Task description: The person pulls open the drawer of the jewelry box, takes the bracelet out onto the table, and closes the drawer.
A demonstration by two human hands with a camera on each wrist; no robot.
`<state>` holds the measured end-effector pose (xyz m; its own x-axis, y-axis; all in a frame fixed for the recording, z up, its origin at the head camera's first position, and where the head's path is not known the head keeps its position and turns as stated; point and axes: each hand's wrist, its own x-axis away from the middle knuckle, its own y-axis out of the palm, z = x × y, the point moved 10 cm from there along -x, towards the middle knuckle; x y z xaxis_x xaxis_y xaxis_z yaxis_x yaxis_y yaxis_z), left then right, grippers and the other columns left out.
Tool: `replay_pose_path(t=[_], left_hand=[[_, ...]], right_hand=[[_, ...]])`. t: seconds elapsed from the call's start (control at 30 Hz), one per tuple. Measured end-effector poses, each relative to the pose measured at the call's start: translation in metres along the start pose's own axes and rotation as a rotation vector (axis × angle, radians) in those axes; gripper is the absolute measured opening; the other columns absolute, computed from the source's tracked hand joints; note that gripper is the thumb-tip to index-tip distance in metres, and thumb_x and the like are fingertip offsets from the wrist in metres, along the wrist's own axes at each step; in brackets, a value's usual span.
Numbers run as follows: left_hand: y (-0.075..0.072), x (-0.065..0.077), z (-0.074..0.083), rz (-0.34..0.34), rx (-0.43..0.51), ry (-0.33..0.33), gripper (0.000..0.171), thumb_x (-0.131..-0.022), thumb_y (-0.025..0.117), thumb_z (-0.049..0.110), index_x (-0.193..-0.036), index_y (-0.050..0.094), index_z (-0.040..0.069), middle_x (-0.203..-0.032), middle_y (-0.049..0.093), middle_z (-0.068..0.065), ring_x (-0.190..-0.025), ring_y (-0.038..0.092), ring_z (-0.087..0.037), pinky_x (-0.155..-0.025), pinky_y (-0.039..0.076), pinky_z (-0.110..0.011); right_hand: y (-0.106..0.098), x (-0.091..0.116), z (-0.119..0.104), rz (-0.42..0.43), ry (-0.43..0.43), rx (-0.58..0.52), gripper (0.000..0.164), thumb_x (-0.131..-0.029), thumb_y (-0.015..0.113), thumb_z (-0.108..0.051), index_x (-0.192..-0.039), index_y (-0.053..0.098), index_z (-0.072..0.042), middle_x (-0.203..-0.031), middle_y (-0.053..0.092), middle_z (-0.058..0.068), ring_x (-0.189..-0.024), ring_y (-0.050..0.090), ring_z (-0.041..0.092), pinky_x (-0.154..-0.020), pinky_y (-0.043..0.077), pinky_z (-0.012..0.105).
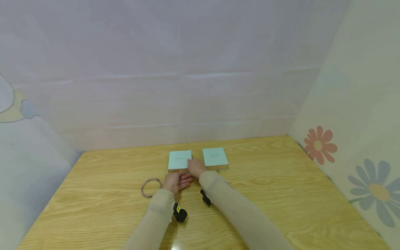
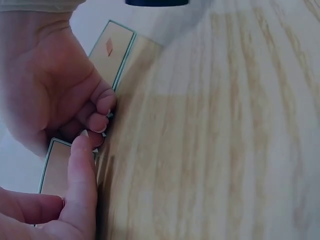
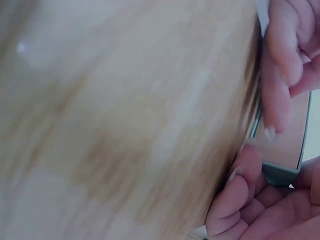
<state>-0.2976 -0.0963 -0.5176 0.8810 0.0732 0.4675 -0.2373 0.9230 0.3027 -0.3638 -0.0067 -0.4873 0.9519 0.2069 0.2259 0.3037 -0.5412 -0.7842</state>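
Right hand [image 1: 197, 168] curls round the left box's [image 1: 179, 159] near right corner, gripping it; left hand [image 1: 176, 182] lies at that box's front, index finger nearly straight. From this box, the ring [image 1: 142, 188] sits nearer the person, leftward; the right box [image 1: 215, 156] stands just rightward.

Left grip [image 1: 176, 182] — beside curled right grip [image 1: 197, 168]

Tabletop [image 1: 281, 180]: one unit. Pale-green boxes [image 1: 178, 158] [image 1: 215, 156]: two units. Ring [image 1: 142, 189]: one unit. Hands [image 1: 176, 182] [image 1: 197, 168]: two units, one left and one right. Sleeves [image 1: 153, 218] [image 1: 243, 211]: two units, one per hand. Black devices [image 1: 180, 214] [image 1: 205, 198]: two units, one per sleeve. Large flowers [image 1: 318, 146] [image 1: 378, 192] printed on the right-hand wall [image 1: 353, 114]: two units, one red and one blue-grey.
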Motion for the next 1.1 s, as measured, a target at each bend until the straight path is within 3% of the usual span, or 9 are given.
replay_pose_path(t=[0.13, 0.23, 0.37, 0.57, 0.67, 0.77, 0.87, 0.97, 1.1], left_hand=[[0.001, 0.002, 0.001, -0.001, -0.026, -0.002, 0.016, -0.103, 0.040, 0.001, -0.107, 0.052, -0.008, -0.105, 0.068, -0.025, -0.082, 0.071, -0.024, -0.069, 0.059, -0.032], [0.000, 0.002, 0.001, 0.001, -0.033, -0.001, 0.019, -0.104, 0.040, 0.001, -0.112, 0.052, -0.010, -0.109, 0.066, -0.028, -0.083, 0.072, -0.025, -0.070, 0.059, -0.033], [-0.002, 0.000, -0.001, 0.005, -0.046, -0.004, 0.023, -0.104, 0.040, 0.001, -0.115, 0.052, -0.014, -0.106, 0.067, -0.028, -0.080, 0.072, -0.024, -0.069, 0.059, -0.033], [-0.003, -0.003, -0.003, 0.006, -0.055, -0.014, 0.022, -0.103, 0.040, 0.001, -0.112, 0.054, -0.015, -0.102, 0.068, -0.027, -0.077, 0.072, -0.023, -0.067, 0.059, -0.032], [-0.003, -0.003, -0.002, 0.007, -0.065, -0.017, 0.022, -0.103, 0.040, 0.001, -0.109, 0.054, -0.014, -0.094, 0.069, -0.024, -0.074, 0.071, -0.022, -0.067, 0.059, -0.033], [-0.004, -0.001, 0.000, 0.002, -0.092, -0.016, 0.022, -0.103, 0.040, 0.002, -0.109, 0.054, -0.014, -0.086, 0.069, -0.017, -0.072, 0.070, -0.020, -0.069, 0.059, -0.033], [-0.004, 0.000, 0.002, 0.002, -0.116, -0.015, 0.021, -0.103, 0.040, 0.002, -0.107, 0.055, -0.014, -0.080, 0.069, -0.013, -0.069, 0.070, -0.019, -0.067, 0.059, -0.032], [-0.005, 0.000, 0.003, -0.002, -0.126, -0.016, 0.021, -0.103, 0.041, 0.002, -0.105, 0.056, -0.013, -0.077, 0.068, -0.011, -0.068, 0.070, -0.018, -0.065, 0.059, -0.031], [-0.006, 0.000, 0.004, -0.013, -0.129, -0.016, 0.022, -0.103, 0.040, 0.002, -0.105, 0.056, -0.013, -0.078, 0.068, -0.012, -0.070, 0.070, -0.019, -0.066, 0.059, -0.031]], right_hand=[[0.003, 0.000, 0.003, -0.055, 0.033, -0.056, 0.063, -0.109, 0.024, -0.030, -0.060, 0.054, -0.004, -0.044, 0.046, 0.006, -0.037, 0.041, 0.017, -0.041, 0.037, 0.028], [0.005, -0.001, 0.005, -0.080, 0.047, -0.094, 0.064, -0.109, 0.024, -0.034, -0.062, 0.055, -0.003, -0.043, 0.043, 0.004, -0.036, 0.040, 0.017, -0.041, 0.035, 0.028], [0.009, -0.004, 0.008, -0.077, 0.046, -0.085, 0.063, -0.108, 0.024, -0.038, -0.069, 0.057, -0.002, -0.045, 0.043, 0.003, -0.039, 0.041, 0.017, -0.048, 0.039, 0.029], [0.008, -0.005, 0.008, -0.049, 0.042, -0.033, 0.063, -0.109, 0.024, -0.036, -0.065, 0.056, -0.004, -0.043, 0.039, 0.002, -0.040, 0.041, 0.016, -0.067, 0.048, 0.034], [0.008, -0.005, 0.007, -0.044, 0.043, -0.039, 0.062, -0.108, 0.024, -0.036, -0.067, 0.057, -0.003, -0.046, 0.041, 0.003, -0.042, 0.042, 0.017, -0.069, 0.050, 0.036], [0.006, -0.006, 0.006, -0.025, 0.037, -0.031, 0.061, -0.108, 0.025, -0.035, -0.077, 0.063, 0.001, -0.060, 0.053, 0.010, -0.052, 0.048, 0.020, -0.073, 0.050, 0.037], [0.004, -0.007, 0.005, -0.006, 0.028, -0.017, 0.060, -0.108, 0.026, -0.034, -0.097, 0.067, 0.007, -0.090, 0.066, 0.018, -0.074, 0.058, 0.025, -0.083, 0.050, 0.041], [0.002, -0.008, 0.005, 0.013, 0.024, -0.014, 0.058, -0.108, 0.026, -0.033, -0.114, 0.064, 0.011, -0.118, 0.064, 0.021, -0.099, 0.061, 0.031, -0.094, 0.047, 0.044], [0.003, -0.011, 0.004, 0.020, 0.024, -0.007, 0.058, -0.108, 0.026, -0.033, -0.120, 0.061, 0.012, -0.125, 0.060, 0.023, -0.114, 0.058, 0.035, -0.099, 0.045, 0.045]])
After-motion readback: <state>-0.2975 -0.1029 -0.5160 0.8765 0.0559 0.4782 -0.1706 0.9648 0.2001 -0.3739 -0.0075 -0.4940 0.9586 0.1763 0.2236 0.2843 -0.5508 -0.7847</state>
